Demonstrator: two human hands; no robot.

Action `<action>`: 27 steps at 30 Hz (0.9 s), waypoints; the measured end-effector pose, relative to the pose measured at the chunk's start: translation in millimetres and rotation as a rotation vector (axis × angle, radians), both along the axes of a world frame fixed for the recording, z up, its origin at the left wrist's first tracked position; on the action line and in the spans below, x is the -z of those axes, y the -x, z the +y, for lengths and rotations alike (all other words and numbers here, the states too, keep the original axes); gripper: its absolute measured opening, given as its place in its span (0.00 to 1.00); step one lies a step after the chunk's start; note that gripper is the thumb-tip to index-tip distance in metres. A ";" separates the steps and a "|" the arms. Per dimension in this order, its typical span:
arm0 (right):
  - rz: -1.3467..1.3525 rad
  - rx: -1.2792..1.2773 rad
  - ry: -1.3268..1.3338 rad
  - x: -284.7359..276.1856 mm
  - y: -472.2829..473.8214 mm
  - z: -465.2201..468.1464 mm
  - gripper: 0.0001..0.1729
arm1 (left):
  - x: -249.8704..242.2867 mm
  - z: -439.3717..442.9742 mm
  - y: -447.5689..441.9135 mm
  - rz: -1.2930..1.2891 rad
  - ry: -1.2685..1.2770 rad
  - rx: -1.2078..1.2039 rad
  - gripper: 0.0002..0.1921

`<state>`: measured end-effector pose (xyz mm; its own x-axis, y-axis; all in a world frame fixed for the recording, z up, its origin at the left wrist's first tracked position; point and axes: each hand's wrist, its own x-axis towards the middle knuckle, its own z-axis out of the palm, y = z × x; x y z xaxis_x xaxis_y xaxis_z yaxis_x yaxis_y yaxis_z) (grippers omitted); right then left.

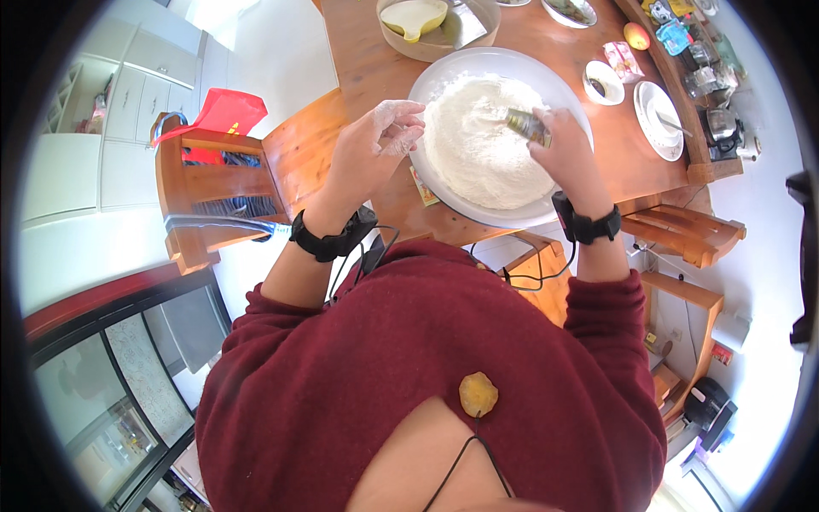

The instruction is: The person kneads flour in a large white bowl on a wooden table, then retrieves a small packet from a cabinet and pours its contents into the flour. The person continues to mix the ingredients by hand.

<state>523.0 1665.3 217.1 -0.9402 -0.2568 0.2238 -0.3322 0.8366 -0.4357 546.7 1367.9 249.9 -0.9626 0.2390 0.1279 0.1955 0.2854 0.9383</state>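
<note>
A large translucent bowl full of white flour rests on the wooden table before me. My right hand grips a small green-and-gold container above the right part of the flour, its end tilted towards the middle. Its type and whether anything comes out of it cannot be told. My left hand hovers at the bowl's left rim, fingers dusted with flour, curled but apart, with nothing visible in them. A black strap with a small device and cable is on each wrist.
Behind the bowl stands a round container with a yellow-green scoop and a metal blade. On the right are a small white bowl, stacked plates, a tissue pack and a fruit. A wooden chair stands left.
</note>
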 end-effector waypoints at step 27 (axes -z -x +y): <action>0.129 0.220 -0.283 -44.7 -4.7 51.3 0.28 | 112.5 -38.6 3.2 -0.380 0.246 -0.021 0.16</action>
